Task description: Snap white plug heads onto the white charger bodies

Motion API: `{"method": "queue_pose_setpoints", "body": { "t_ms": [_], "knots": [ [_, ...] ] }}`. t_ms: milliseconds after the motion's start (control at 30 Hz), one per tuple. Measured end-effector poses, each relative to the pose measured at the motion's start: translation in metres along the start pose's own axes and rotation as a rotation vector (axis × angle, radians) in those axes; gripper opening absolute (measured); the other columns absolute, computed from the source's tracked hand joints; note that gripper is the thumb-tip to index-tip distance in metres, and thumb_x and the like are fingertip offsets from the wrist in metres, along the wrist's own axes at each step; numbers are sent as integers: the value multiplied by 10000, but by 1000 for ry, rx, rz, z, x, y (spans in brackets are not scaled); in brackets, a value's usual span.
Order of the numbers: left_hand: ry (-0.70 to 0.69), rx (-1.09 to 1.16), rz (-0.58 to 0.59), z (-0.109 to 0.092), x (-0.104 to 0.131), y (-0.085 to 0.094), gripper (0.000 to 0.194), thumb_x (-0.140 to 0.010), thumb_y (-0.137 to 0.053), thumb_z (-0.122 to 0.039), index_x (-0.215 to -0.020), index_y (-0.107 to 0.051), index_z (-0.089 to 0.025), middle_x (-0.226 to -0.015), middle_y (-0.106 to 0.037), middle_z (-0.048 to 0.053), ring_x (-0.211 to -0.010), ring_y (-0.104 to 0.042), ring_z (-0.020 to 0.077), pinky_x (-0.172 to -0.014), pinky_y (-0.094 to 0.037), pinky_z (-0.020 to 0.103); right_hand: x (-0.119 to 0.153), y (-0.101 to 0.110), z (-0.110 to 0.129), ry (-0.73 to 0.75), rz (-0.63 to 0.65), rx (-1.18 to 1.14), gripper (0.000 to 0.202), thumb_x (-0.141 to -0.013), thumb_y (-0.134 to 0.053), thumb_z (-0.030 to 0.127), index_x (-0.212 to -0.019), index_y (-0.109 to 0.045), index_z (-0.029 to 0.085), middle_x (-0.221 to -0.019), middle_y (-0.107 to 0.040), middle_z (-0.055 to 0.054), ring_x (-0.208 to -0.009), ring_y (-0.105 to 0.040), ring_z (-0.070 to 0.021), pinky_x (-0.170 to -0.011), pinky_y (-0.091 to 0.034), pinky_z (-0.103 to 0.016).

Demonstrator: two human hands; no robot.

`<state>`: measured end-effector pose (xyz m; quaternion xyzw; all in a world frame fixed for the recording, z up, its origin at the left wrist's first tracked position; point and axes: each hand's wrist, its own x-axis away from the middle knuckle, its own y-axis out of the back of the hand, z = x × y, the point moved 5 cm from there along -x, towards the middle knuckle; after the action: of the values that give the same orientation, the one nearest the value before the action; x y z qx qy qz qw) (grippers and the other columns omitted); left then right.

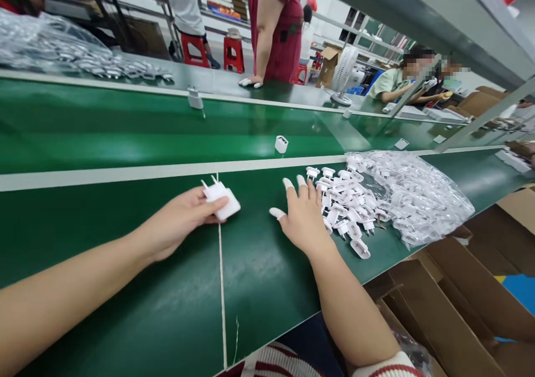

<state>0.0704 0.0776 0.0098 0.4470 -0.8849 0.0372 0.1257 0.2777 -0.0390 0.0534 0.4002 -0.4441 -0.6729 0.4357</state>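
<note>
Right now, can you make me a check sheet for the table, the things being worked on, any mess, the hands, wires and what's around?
Surface: green bench, with a pale seam.
Job's things: white plug, prongs showing; heap of white pieces beside a clear bag of more.
Clutter: open cardboard boxes, lower right.
Hands: left hand holds the plug; right hand spread at the heap's edge.
Cables: nothing seen.
Surroundings: fan, red stools, other people.
</note>
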Motion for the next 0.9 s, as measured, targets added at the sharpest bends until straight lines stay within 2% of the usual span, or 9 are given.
{"method": "queue_pose_setpoints", "body": {
  "t_ms": [100, 233, 400, 500, 567, 633, 733, 800, 900],
  "knots": [
    [-304, -261, -319, -19, -45, 51, 478, -759, -815, -555, -1060, -719, -196, -1016, -788, 63, -984, -733, 277, -843, -596, 394, -4, -6, -16, -156, 94, 180, 626, -907, -620, 146, -1509, -480, 49, -1555, -453, -322, -1502, -341, -529, -1189, -222, -751],
    [-341, -363, -638, -26, -97, 119, 432, -643, -812, -525, -853, -606, -208, -705, -608, -29, -1049, -674, 312, -771, -482, 363, -8, -12, -16, -119, 143, 93, 600, -837, -577, 29, -1429, -578, 123, -1491, -545, -243, -1297, -566, -423, -1019, -517, -550],
    [-333, -431, -739, -29, -111, 144, 605, -589, -821, -650, -833, -513, -190, -903, -541, 25, -1395, -396, 518, -867, -420, 518, -11, -10, -13, -51, 100, -37, 634, -794, -528, -30, -1394, -592, 163, -1377, -613, -169, -1210, -617, -310, -944, -571, -422],
    [-489, -506, -892, -44, -96, 120, 820, -753, -807, -647, -1274, -448, -125, -1515, -323, 174, -1525, -20, 541, -1021, -255, 693, -15, -8, -13, -32, 1, -300, 624, -848, -498, 32, -1455, -507, 175, -1401, -604, -136, -1178, -653, -221, -975, -568, -359],
    [-638, -641, -937, -61, -93, 83, 939, -840, -774, -579, -1491, -281, -115, -1650, -122, 214, -1542, -82, 480, -1186, -129, 687, -18, -8, -15, -69, -61, -698, 537, -862, -525, 113, -1394, -543, 192, -1332, -660, -116, -1142, -682, -200, -975, -568, -357],
    [-638, -739, -765, -74, -112, 38, 848, -863, -765, -465, -1489, -335, -89, -1613, -288, 206, -1533, -235, 397, -1267, -181, 568, -21, -12, -15, -129, -50, -1102, 446, -827, -552, 166, -1267, -619, 209, -1242, -716, -91, -1107, -709, -205, -938, -573, -357],
    [-340, -706, -578, -72, -160, -12, 907, -783, -819, -455, -1486, -385, -81, -1622, -348, 242, -1534, -278, 407, -1271, -241, 516, -22, -14, -10, -155, 27, -1358, 398, -755, -536, 186, -1119, -695, 214, -1188, -753, -66, -1006, -739, -198, -835, -564, -314],
    [-264, -673, -531, -67, -186, -33, 956, -738, -849, -498, -1468, -418, -57, -1545, -462, 275, -1487, -368, 438, -1224, -324, 526, -20, -13, -7, -136, 49, -1394, 425, -731, -515, 194, -1101, -722, 215, -1189, -769, -63, -888, -737, -178, -736, -537, -283],
    [-244, -646, -511, -59, -205, -47, 672, -804, -777, -446, -1331, -571, -83, -1309, -662, 232, -1323, -547, 429, -1120, -429, 522, -18, -12, -3, -124, 83, -1436, 473, -726, -501, 209, -1147, -716, 213, -1193, -784, -72, -728, -685, -142, -628, -483, -263]
  ]
}}
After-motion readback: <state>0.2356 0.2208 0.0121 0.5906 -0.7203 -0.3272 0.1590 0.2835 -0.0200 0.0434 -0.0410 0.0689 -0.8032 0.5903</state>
